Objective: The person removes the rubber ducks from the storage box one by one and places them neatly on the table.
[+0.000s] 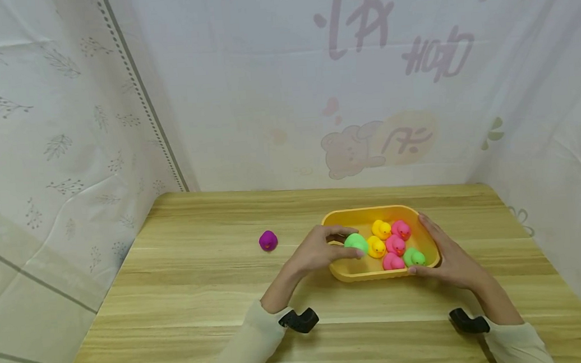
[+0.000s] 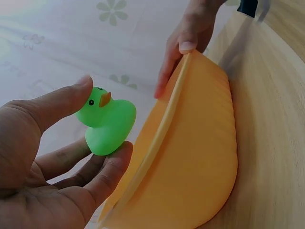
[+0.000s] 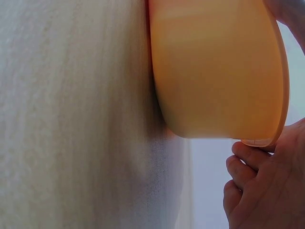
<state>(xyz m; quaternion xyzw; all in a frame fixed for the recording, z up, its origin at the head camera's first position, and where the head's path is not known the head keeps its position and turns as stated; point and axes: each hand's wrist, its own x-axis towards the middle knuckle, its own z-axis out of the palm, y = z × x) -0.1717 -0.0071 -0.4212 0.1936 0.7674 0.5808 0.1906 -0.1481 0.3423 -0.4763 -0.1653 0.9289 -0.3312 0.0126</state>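
In the head view, my left hand point(image 1: 315, 251) is over the left end of a yellow-orange plastic basket point(image 1: 365, 276). It pinches a green rubber duck point(image 1: 355, 242) between thumb and fingers. The left wrist view shows this duck point(image 2: 112, 125) upright, beside the basket's rim. My right hand point(image 1: 453, 261) holds the basket's right end, with the thumb at the near rim and the fingers along the far side. Inside the basket sit two yellow ducks point(image 1: 376, 247), three pink ducks point(image 1: 395, 245) and another green duck point(image 1: 415, 257).
A purple duck point(image 1: 267, 241) stands on the wooden table point(image 1: 202, 300), left of the basket. Printed cloth point(image 1: 244, 95) hangs behind the table and along both sides. Each wrist wears a black mount point(image 1: 300, 320).
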